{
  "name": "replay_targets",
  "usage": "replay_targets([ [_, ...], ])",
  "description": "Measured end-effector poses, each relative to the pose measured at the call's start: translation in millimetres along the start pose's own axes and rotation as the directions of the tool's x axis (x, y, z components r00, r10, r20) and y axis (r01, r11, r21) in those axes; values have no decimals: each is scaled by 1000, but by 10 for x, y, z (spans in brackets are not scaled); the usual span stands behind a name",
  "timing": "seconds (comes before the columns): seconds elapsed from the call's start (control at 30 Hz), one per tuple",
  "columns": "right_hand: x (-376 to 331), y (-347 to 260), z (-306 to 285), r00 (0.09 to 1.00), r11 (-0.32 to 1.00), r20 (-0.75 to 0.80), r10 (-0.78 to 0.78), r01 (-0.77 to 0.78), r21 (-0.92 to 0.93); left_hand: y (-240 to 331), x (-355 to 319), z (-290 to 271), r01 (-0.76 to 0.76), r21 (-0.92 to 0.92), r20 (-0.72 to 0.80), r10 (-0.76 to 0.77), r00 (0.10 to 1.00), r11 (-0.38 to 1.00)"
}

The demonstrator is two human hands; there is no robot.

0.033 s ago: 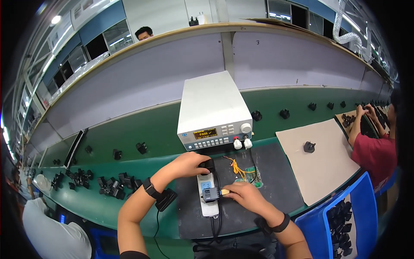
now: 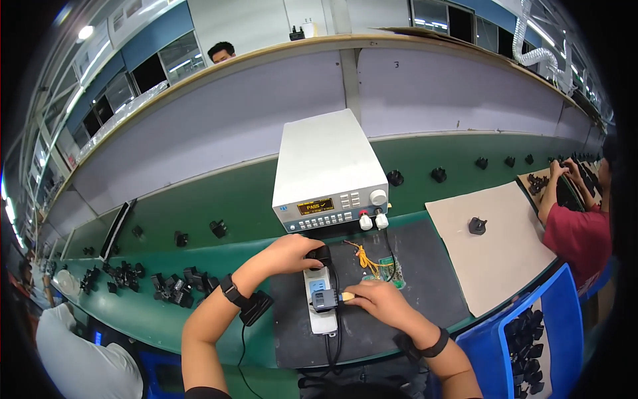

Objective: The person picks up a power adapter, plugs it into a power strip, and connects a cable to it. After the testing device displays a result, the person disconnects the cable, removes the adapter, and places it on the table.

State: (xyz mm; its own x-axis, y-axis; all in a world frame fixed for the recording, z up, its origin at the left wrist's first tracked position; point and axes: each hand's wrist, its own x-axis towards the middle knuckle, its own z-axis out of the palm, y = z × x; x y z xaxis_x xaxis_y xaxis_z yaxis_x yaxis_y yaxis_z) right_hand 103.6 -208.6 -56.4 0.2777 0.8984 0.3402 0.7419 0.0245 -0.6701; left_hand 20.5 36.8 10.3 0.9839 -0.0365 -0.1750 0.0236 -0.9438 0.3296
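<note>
A white power strip (image 2: 323,323) with blue sockets lies on the dark grey mat in front of me. My left hand (image 2: 292,254) is closed around a black power adapter (image 2: 319,257) at the strip's far end. Lower on the strip sits a grey, block-shaped adapter (image 2: 324,300). My right hand (image 2: 380,302) pinches a yellow-and-grey cable connector (image 2: 346,296) at the grey adapter's right side. Whether the connector is fully seated, I cannot tell. Behind the strip stands a white test instrument (image 2: 332,166) with a lit display and two white plugs in front.
Yellow wires (image 2: 365,261) and a green circuit board (image 2: 391,269) lie on the mat. Black adapters (image 2: 174,287) are piled at left. One black plug (image 2: 477,226) rests on a beige sheet (image 2: 492,266). A blue bin (image 2: 561,326) holds more. A co-worker in red (image 2: 581,233) works at right.
</note>
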Motion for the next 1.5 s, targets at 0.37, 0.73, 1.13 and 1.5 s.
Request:
replay_targets([
  [0.37, 501, 382, -49, 976, 986, -166, 139, -151, -66, 93, -75, 228, 12, 96, -183, 5, 983, 995],
  [0.73, 754, 518, 174, 994, 995, -101, 49, -57, -82, 176, -52, 203, 6, 110, -166, 12, 986, 994],
  [1.13, 602, 275, -1324, 957, 974, 186, 224, -212, -82, 139, -102, 206, -5, 112, -213, 29, 977, 994],
  [1.5, 2181, 2695, -857, 850, 802, -22, 526, -504, -320, 187, -48, 226, 26, 72, -161, -14, 987, 997],
])
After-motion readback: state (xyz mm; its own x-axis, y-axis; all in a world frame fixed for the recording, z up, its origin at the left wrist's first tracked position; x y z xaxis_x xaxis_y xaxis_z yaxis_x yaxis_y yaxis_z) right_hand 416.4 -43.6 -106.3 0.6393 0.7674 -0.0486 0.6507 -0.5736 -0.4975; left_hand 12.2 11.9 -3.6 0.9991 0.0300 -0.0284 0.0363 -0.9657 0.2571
